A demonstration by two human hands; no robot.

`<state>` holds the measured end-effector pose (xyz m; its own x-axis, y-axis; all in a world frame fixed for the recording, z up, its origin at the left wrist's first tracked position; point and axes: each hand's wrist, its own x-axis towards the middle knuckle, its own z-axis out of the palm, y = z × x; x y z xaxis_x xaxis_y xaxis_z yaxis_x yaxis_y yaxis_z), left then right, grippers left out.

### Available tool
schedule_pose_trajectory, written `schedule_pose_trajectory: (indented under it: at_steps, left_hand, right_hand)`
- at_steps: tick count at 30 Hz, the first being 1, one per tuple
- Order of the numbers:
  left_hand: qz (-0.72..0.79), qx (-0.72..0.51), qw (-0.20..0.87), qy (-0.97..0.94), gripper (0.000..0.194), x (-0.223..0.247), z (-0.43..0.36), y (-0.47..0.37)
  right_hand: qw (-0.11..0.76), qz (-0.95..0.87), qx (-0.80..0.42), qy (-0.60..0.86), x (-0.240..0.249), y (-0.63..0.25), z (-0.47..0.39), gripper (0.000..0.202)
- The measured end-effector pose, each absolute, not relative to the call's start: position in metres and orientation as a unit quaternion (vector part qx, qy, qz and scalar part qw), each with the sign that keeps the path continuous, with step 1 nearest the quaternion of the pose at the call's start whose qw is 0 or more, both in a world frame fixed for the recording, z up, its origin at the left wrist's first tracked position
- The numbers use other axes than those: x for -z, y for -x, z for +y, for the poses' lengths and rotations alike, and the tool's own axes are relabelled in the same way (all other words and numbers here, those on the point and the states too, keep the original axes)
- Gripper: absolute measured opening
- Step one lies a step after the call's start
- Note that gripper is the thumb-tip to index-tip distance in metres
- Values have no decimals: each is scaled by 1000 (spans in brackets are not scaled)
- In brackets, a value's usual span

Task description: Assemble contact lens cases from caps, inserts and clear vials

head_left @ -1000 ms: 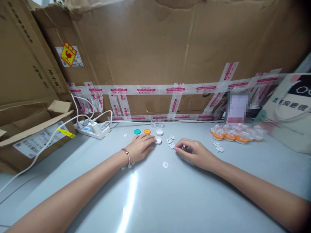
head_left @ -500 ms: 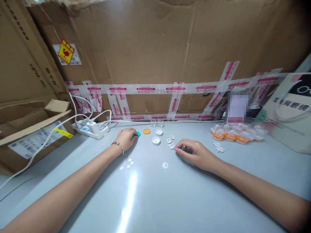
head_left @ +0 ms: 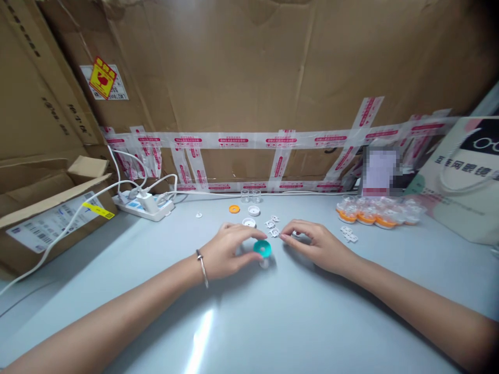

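Note:
My left hand pinches a teal round disc with a hole in its middle, tilted above the table. Partly below it lies a small white round piece. My right hand rests on the table with thumb and fingertips together; what they hold, if anything, is hidden. Beside those fingertips lie several white cut-out plates. Behind them are a white round cap, another white cap partly covered by my left hand, and an orange ring.
Two clear cups stand at the back. Clear-and-orange assemblies and more white plates lie right. A small white piece is left of the ring. A power strip, open carton and paper bag flank the table.
My left hand has carried the teal disc right and toward me, over the white round piece. Several small white discs are now covered by that hand and arm. My right hand has barely moved.

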<state>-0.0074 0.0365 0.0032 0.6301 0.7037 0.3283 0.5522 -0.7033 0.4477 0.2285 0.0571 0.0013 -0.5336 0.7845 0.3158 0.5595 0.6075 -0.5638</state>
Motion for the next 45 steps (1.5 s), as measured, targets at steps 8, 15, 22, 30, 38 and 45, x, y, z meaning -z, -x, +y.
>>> schedule_pose_trajectory:
  at_steps: [8, 15, 22, 30, 38, 45]
  left_hand:
    - [338, -169, 153, -913, 28, 4, 34, 0]
    - [365, -163, 163, -902, 27, 9, 34, -2]
    - [415, -171, 151, -881, 26, 12, 35, 0]
    - [422, -261, 104, -862, 25, -16, 57, 40]
    - [620, 104, 180, -757, 16, -52, 77, 148]
    - [627, 140, 174, -746, 17, -27, 81, 133]
  right_hand:
    - [273, -853, -215, 390, 2, -226, 58, 21]
    - [256, -860, -224, 381, 3, -224, 56, 19]
    - [250, -861, -230, 378, 3, -222, 53, 18]
    - [255, -856, -232, 385, 4, -224, 54, 19]
    - [240, -858, -238, 387, 5, -226, 55, 19]
    - [246, -855, -243, 387, 4, -226, 54, 18]
